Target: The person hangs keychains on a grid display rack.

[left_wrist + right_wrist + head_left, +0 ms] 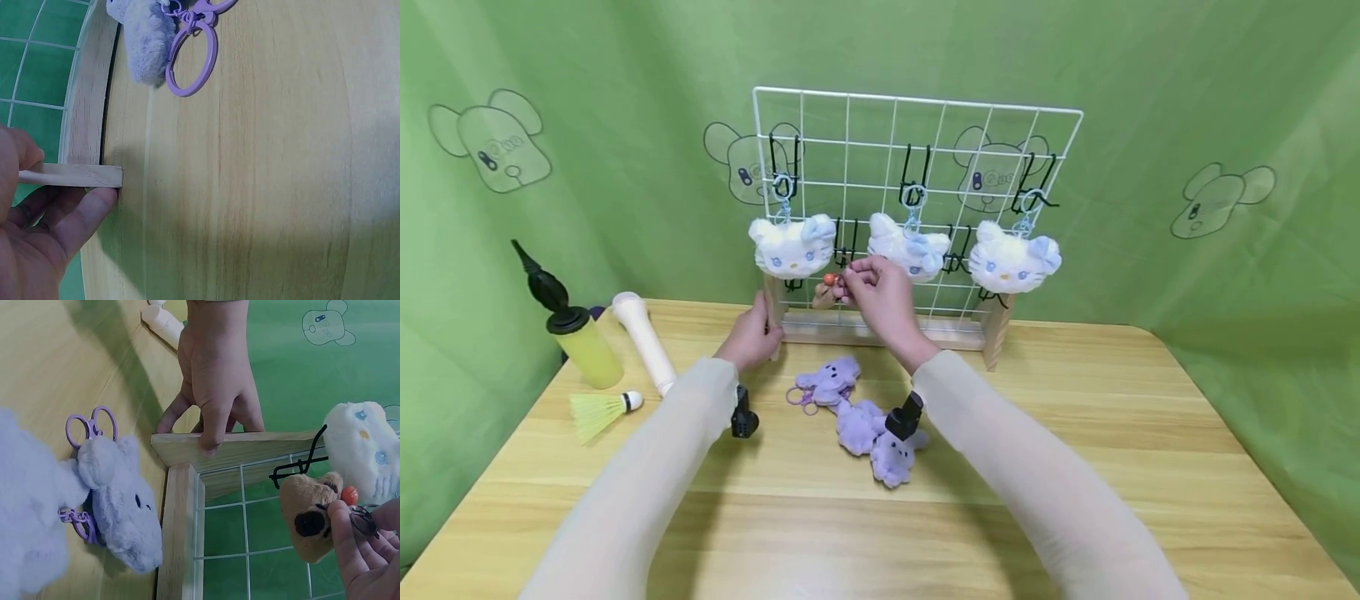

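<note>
Between the thumb and fingers of my right hand (883, 302) I pinch the dark ring (364, 521) of a small brown plush charm (294, 501), its short fur marked by a black oval patch, a round orange-red bead (349, 495) at its top, the whole of it just beside my fingertips, before the lower part of a display rack (917, 102). That rack stands with its white wire grid rising from a pale wooden bar, and my left hand (751, 336) grips its left wooden end board (72, 175), thumb on one face, fingers on the other.
</note>
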The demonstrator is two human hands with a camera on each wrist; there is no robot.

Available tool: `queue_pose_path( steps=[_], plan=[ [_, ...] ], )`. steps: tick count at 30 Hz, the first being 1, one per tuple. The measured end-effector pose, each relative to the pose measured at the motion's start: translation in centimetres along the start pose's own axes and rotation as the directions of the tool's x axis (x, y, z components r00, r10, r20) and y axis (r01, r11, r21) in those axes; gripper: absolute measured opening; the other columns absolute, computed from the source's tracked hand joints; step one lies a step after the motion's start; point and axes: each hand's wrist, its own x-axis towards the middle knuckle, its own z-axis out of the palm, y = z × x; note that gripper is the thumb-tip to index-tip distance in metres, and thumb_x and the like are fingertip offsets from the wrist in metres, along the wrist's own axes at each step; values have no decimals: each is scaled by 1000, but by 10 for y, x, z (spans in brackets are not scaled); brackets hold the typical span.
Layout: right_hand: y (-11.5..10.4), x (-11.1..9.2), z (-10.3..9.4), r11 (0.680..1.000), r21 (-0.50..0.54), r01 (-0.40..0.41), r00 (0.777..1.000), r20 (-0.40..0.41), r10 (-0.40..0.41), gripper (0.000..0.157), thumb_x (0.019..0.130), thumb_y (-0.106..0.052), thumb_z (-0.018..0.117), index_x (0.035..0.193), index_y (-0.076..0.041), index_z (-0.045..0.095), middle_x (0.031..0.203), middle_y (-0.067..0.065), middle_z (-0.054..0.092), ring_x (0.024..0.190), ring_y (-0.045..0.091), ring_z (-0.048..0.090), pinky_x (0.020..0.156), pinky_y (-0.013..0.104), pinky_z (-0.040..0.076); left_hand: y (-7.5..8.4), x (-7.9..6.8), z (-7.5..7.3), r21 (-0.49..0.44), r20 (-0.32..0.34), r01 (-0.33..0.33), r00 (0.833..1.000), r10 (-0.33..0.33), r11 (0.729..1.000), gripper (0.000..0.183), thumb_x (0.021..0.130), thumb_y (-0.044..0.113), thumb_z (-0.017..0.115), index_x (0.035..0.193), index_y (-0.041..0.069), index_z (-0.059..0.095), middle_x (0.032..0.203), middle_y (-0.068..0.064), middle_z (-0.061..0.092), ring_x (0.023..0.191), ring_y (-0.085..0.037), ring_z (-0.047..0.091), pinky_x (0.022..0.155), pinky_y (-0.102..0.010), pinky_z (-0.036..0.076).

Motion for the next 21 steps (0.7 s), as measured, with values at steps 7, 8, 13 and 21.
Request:
queue_pose_path(
  steps=[7,8,13,21],
  plan=[
    [3,-2,1,1000,-22,18,1000,6,-18,20,102,1,60,118,11,65,111,30,75,90,26,77,85,30,69,0,1,-1,-2,4,4,1000,-4,1000,72,103,3,48,164,-2,10,162,-36,35,146,-54,44,118,-58,49],
    [4,-2,0,1000,-20,21,1000,11,-21,20,102,2,59,118,12,65,111,31,75,91,28,77,85,30,69,0,1,-1,-1,5,1,1000,-1,1000,72,103,3,48,163,-3,10,162,-36,36,146,-54,45,118,-58,50],
    [7,-8,-6,998,-48,32,999,32,-30,19,102,1,60,118,10,65,111,29,75,99,37,76,92,39,68,1,-1,0,-6,7,-11,1000,11,1000,71,102,2,47,163,-3,11,161,-35,38,145,-54,45,117,-59,51],
    [19,-21,-21,995,-97,38,996,89,-29,22,103,0,59,121,12,64,112,32,74,102,40,76,88,30,69,0,-1,-1,-4,3,-7,1000,7,1000,70,103,2,47,163,-3,10,162,-35,37,145,-54,45,117,-59,51]
  ],
)
